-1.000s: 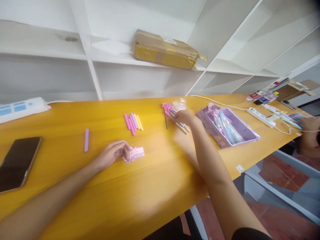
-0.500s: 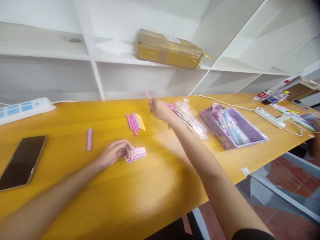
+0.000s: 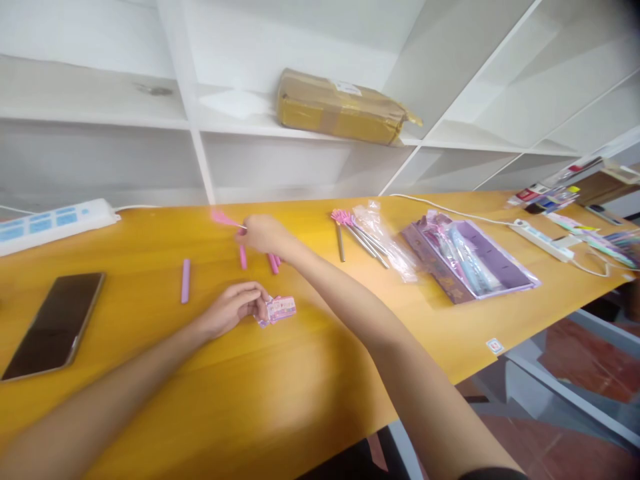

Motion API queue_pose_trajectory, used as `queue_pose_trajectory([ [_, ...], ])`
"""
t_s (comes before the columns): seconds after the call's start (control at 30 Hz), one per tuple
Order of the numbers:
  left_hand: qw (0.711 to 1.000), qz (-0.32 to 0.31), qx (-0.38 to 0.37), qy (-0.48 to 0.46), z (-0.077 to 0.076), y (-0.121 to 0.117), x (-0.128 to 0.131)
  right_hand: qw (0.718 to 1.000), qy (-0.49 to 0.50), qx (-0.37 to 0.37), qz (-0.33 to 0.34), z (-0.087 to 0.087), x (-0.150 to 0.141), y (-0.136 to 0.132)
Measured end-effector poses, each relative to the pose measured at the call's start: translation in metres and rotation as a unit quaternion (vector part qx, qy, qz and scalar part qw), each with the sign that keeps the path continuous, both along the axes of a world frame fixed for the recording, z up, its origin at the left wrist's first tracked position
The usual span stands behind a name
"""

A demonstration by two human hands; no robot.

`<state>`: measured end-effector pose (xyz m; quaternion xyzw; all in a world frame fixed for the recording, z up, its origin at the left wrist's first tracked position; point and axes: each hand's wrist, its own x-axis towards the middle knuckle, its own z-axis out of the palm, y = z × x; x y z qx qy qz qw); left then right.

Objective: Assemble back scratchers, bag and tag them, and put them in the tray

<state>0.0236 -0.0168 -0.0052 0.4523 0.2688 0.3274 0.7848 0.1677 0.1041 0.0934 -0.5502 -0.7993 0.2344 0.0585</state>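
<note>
My left hand rests on the table with its fingers curled over a small pink printed packet. My right hand, closed in a pinch, holds a thin silver stick with a pink top, blurred by motion. Just below its fingers a short pink stick shows; I cannot tell whether the hand touches it. More pink sticks are partly covered by the right hand. A lilac stick lies alone to the left. Several silver sticks with pink tops lie to the right.
A dark phone and a white power strip are at the left. Clear plastic wrap lies near an open purple box holding wrapped items. Another power strip is beyond. A taped parcel sits on the shelf.
My right hand has moved left with the pink-topped stick, now over the short coloured sticks. A pink stick shows farther left than before. My left hand stays on the packet.
</note>
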Motion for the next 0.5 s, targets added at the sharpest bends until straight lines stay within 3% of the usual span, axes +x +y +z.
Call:
queue_pose_trajectory([
  [0.1,1.0,-0.026,0.004,0.014,0.0,0.0,-0.001,0.997,0.063,0.044,-0.015,0.015,0.019,-0.025],
  [0.2,0.999,-0.04,0.01,0.008,0.0,0.0,-0.003,0.986,0.158,0.052,-0.019,0.016,0.042,-0.06],
  [0.37,0.998,-0.046,0.043,-0.008,-0.004,-0.001,-0.004,0.965,0.246,0.091,-0.016,-0.02,0.073,-0.108],
  [0.5,0.999,-0.019,0.046,-0.018,-0.006,-0.002,-0.003,0.964,0.259,0.063,0.023,-0.045,0.085,-0.115],
])
